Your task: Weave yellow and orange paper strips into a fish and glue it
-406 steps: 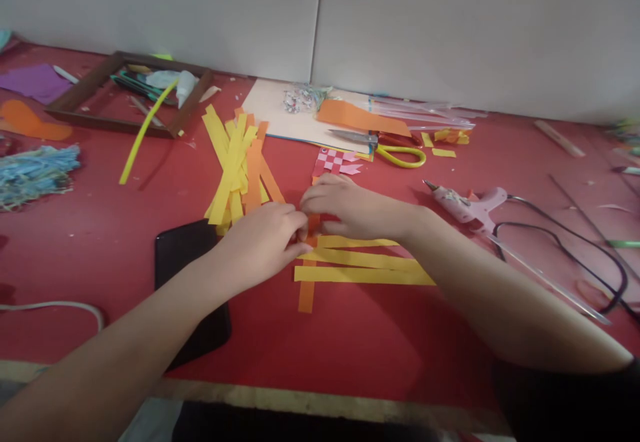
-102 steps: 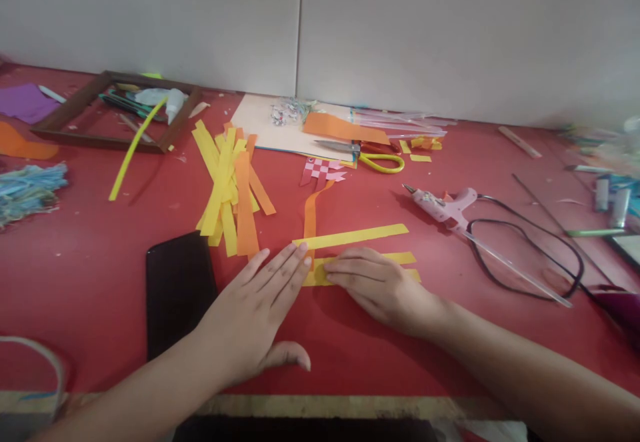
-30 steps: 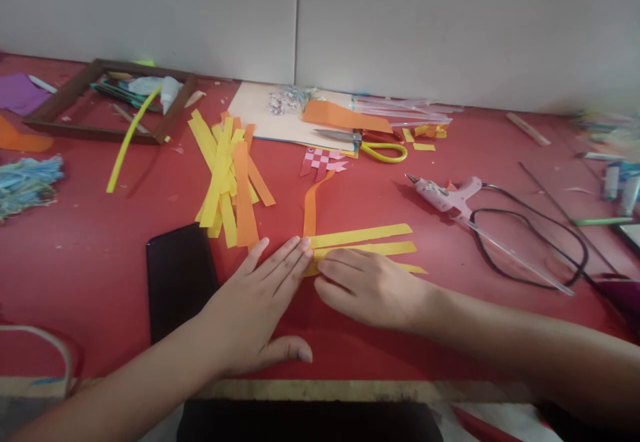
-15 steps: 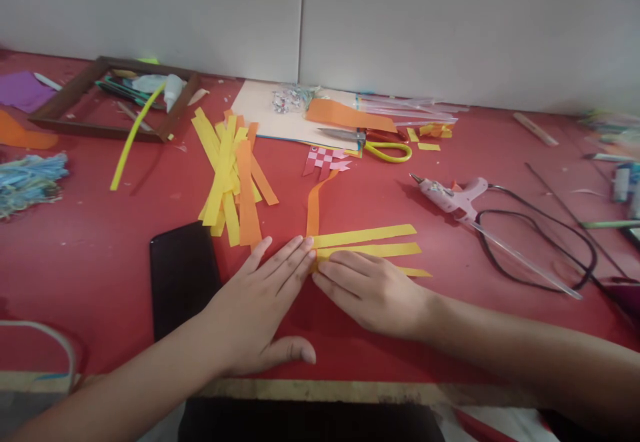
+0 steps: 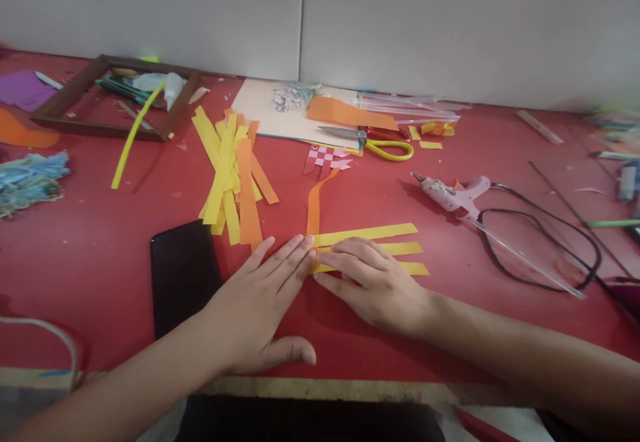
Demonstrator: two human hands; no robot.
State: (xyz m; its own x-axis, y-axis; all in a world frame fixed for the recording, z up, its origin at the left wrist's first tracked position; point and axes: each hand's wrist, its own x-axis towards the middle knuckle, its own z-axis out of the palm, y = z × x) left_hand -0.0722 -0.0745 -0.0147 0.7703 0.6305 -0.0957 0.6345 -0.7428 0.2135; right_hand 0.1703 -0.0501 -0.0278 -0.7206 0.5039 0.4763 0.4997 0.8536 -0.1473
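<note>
The left hand [image 5: 260, 312] lies flat, fingers on the orange strip [image 5: 313, 209]; the right hand [image 5: 385, 289], at three o'clock, curls over yellow strips [image 5: 373, 232], grip unclear. Three yellows are laid; weaving seems barely begun, the loose pile [image 5: 219, 189] at eleven o'clock apparently unused.

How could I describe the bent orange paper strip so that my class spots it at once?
On the red table, find the left hand; from its fingertips, the orange strip runs away towards the checkered paper fish. Its bend sets it apart from the straight orange strips in the pile, its colour from the yellow strips near it.
</note>
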